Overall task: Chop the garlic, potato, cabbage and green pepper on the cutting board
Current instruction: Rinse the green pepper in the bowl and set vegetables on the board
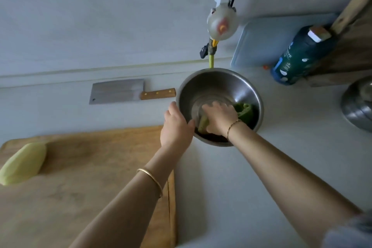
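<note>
Potato [23, 164] one, cleaver [117, 91] one, bottle [298, 56] one

You work in soft, dim, bluish daylight with no hard source in view; shadows stay faint on the counter [221, 187], deepest inside the steel bowl [221, 78] beneath your slightly blurred right hand [219, 119]; a pale sheen lies on the bowl's far wall and the cleaver [116, 90] blade; the wide lens bows the counter's far edge; the potato [22, 163] at the cutting board [90, 167]'s left edge smears out of focus.
</note>
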